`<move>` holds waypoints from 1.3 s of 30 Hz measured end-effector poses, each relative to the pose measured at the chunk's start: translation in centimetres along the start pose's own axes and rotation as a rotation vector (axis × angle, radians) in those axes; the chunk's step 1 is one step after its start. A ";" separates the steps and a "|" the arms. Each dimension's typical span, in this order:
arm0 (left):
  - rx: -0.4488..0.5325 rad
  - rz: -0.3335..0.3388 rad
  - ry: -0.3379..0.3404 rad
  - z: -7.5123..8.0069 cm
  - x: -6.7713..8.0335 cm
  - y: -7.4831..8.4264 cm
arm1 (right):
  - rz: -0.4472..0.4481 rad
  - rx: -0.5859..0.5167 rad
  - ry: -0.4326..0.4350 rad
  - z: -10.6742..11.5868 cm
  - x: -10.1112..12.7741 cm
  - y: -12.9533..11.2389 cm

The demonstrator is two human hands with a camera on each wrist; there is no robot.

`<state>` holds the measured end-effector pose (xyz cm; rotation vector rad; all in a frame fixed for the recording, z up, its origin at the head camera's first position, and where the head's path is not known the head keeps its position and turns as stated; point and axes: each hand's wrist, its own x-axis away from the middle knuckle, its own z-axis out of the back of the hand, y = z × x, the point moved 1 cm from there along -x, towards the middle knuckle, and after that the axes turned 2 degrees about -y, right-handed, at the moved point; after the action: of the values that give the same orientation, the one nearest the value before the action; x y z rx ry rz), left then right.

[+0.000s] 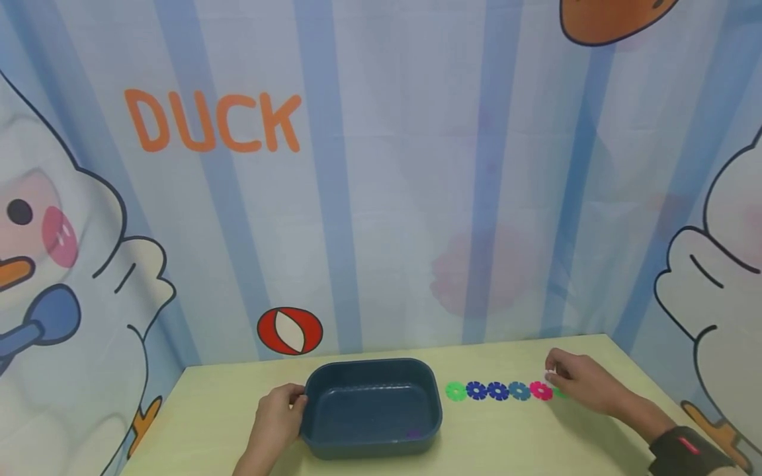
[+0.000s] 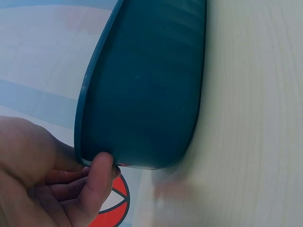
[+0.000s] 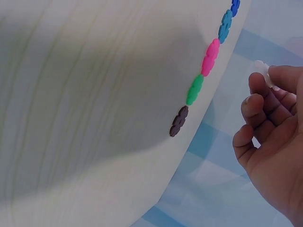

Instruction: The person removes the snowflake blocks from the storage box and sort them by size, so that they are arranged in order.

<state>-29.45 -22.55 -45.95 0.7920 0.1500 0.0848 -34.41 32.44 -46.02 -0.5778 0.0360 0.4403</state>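
Observation:
A dark blue-green rectangular tub (image 1: 369, 413) stands on the table, and my left hand (image 1: 277, 418) grips its left rim between thumb and fingers. One small purple piece (image 1: 413, 434) lies in the tub near its front right corner. To the right, my right hand (image 1: 586, 382) pinches a white flower-shaped disc (image 3: 263, 72) between thumb and forefinger, raised above the table. Below it runs a row of flat notched discs: light green (image 1: 456, 391), dark blue (image 1: 476, 391), teal (image 1: 519, 391), pink (image 1: 541, 391), green (image 3: 194, 90) and dark brown (image 3: 179, 121).
The pale yellow table (image 1: 494, 443) ends at the back against a striped curtain (image 1: 405, 198) printed with ducks and a red ball. A dark band (image 1: 690, 451) circles my right wrist. The disc row lies between the tub and my right arm.

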 end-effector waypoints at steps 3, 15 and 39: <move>-0.005 0.001 -0.001 0.0 0.0 0.0 | -0.011 0.009 0.007 0.2 0.3 0.5; -0.019 0.012 -0.005 0.1 -0.1 0.2 | -0.065 -0.005 0.012 1.2 1.0 2.5; 0.000 0.027 -0.007 0.0 0.0 0.2 | -0.181 0.014 0.023 2.5 2.4 6.8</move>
<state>-29.45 -22.39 -45.85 0.7942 0.1333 0.1074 -35.24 39.77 -47.81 -0.5666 0.0084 0.2579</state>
